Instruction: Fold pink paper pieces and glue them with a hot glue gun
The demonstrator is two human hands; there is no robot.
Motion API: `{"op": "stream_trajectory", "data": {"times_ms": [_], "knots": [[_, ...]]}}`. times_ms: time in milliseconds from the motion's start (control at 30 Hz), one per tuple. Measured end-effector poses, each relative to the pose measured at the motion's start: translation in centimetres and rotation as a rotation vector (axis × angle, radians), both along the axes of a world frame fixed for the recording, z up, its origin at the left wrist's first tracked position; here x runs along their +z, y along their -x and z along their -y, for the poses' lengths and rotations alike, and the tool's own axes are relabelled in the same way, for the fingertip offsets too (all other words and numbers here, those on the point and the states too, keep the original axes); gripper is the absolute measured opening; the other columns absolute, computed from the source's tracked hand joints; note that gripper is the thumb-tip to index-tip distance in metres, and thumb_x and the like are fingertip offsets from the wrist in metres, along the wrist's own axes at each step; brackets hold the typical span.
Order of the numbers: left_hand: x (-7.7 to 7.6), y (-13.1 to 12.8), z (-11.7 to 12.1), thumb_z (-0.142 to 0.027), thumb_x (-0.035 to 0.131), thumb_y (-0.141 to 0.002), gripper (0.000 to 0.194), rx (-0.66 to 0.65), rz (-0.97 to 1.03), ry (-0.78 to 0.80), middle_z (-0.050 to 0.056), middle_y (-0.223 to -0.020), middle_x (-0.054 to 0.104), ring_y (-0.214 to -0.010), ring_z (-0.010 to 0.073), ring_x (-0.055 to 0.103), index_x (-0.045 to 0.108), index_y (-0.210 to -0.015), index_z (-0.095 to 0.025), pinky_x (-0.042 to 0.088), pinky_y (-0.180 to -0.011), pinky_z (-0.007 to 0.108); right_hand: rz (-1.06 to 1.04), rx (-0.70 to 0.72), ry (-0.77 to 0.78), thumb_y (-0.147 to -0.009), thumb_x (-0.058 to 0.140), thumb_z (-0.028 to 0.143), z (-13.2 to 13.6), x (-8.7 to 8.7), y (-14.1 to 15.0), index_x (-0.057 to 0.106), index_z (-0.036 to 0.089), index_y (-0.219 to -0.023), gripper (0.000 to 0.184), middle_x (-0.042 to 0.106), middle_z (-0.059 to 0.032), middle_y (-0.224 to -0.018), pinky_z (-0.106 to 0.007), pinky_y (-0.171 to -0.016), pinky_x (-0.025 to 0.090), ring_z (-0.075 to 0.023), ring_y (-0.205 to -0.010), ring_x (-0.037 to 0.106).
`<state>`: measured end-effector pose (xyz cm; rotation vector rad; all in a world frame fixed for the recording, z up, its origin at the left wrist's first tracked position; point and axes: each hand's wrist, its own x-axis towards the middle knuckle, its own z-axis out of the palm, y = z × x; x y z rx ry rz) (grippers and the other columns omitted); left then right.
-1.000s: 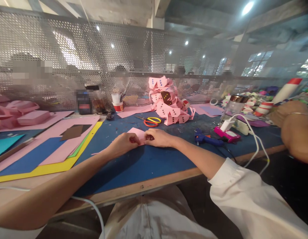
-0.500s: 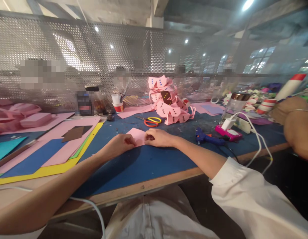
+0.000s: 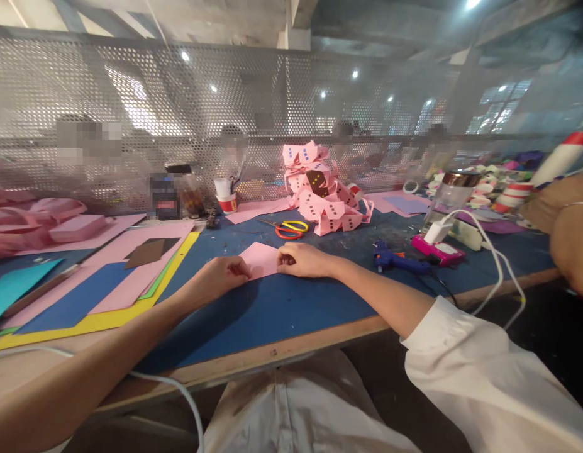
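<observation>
A small pink sheet of paper is held between my two hands, just above or on the blue mat; which of these I cannot tell. My left hand pinches its left edge, fingers curled. At its right edge, my right hand is closed on the paper in the same way. Behind the paper lie scissors with red and yellow handles. Farther back stands a pile of folded pink paper pieces with dark dots. A blue glue gun rests to the right of my right hand.
Coloured sheets are stacked at the left, beside pink paper boxes. At the right are a magenta power strip with a white cable, a clear jar and another person's arm. A perforated metal screen stands behind.
My left hand has shifted slightly left along the paper, so more of the sheet shows between my hands. The whole view has drifted a little; my right hand keeps its hold.
</observation>
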<state>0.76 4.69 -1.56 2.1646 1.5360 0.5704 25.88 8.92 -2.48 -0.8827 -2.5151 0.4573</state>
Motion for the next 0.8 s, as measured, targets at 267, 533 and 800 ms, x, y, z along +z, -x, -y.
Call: {"op": "stream_trajectory", "data": {"times_ms": [267, 533, 800], "knots": [[0.6, 0.7, 0.8, -0.039, 0.059, -0.068, 0.023, 0.02, 0.013, -0.005, 0.001, -0.073, 0.071, -0.074, 0.0215, 0.064, 0.071, -0.074, -0.02, 0.046, -0.071, 0.029, -0.015, 0.002, 0.018, -0.081, 0.067, 0.023, 0.1, 0.2, 0.0, 0.066, 0.016, -0.087, 0.009, 0.064, -0.0022, -0.084, -0.021, -0.065, 0.039, -0.0112, -0.073, 0.057], [-0.2, 3.1, 0.7, -0.037, 0.06, -0.071, 0.02, 0.015, -0.006, -0.019, 0.001, -0.074, 0.071, -0.075, 0.0214, 0.064, 0.072, -0.077, -0.021, 0.046, -0.073, 0.03, -0.017, -0.002, 0.034, -0.081, 0.066, 0.023, 0.2, 0.2, 0.0, 0.066, 0.016, -0.087, 0.009, 0.064, -0.0021, -0.083, -0.021, -0.064, 0.039, -0.0112, -0.072, 0.057], [-0.6, 4.6, 1.2, -0.037, 0.06, -0.074, 0.021, 0.027, -0.024, -0.055, 0.003, -0.077, 0.07, -0.078, 0.0221, 0.063, 0.071, -0.079, -0.02, 0.045, -0.077, 0.032, -0.031, 0.005, 0.031, -0.081, 0.066, 0.025, -0.1, -0.2, 0.0, 0.065, 0.016, -0.086, 0.01, 0.063, -0.002, -0.084, -0.022, -0.065, 0.04, -0.0112, -0.072, 0.057]]}}
